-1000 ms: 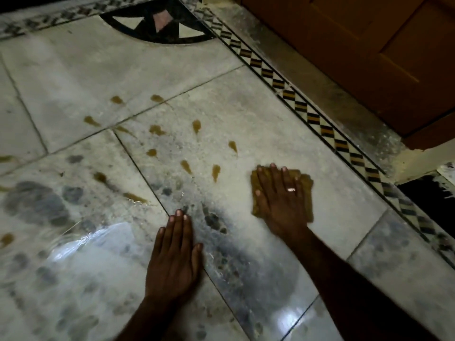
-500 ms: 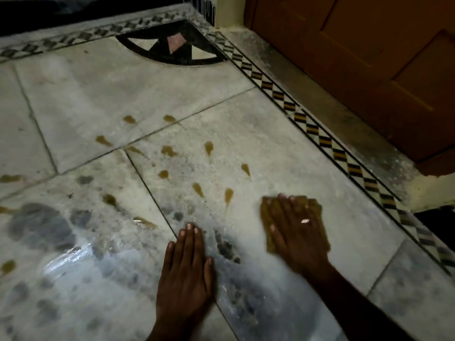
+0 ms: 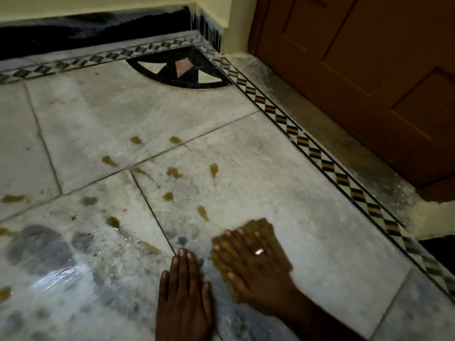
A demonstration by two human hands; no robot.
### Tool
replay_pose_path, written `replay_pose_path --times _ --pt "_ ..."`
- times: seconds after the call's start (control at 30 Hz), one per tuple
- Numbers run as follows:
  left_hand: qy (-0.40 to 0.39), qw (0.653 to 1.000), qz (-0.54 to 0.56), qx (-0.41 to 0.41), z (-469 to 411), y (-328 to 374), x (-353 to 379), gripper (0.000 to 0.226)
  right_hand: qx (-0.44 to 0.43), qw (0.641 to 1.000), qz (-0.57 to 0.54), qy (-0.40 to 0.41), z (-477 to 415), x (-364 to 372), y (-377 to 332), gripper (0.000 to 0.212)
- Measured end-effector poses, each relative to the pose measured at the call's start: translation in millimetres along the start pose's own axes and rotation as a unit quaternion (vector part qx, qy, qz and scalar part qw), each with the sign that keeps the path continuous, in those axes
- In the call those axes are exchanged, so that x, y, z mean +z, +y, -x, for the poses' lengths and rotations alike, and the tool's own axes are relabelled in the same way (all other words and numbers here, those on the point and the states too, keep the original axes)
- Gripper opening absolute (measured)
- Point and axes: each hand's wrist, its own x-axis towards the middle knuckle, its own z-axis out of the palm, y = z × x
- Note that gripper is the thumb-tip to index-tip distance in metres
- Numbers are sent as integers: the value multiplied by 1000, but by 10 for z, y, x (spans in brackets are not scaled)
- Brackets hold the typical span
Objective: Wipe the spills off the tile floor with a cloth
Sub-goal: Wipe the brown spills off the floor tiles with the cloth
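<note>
Two spills [image 3: 173, 172] fewer on floor [image 3: 307, 217] than a second back: cloth [image 3: 267, 226], pinned flat under right hand [image 3: 256, 269], fingers straight, has swept left to just beside left hand [image 3: 183, 299], palm-down, holding nothing; about ten remain toward far corner.

left hand [image 3: 183, 291] is lying flat, palm down, fingers straight and together, pointing forward | right hand [image 3: 256, 271] is pressing palm down, fingers straight and spread, blurred | hands are sitting just beside each other
</note>
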Motion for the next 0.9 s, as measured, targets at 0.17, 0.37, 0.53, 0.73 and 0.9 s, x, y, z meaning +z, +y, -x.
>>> replay_pose_path --times 0.17,0.37,0.53,0.73,0.9 --pt "-5 1000 4 -26 -55 -227 -94 61 129 991 19 -11 -169 83 510 57" --pt "-36 996 1 -76 -69 -565 -178 65 121 993 -16 -11 -1173 239 12 56" --pt "-23 997 -14 -68 34 -720 -207 61 -41 998 -47 -14 -646 165 -707 55" --pt "-58 995 -19 -81 139 -955 -324 64 12 1000 -3 -10 -203 58 -229 55" --pt "-66 991 -28 -111 143 -1017 -373 64 73 997 -29 -26 -1069 204 -554 58"
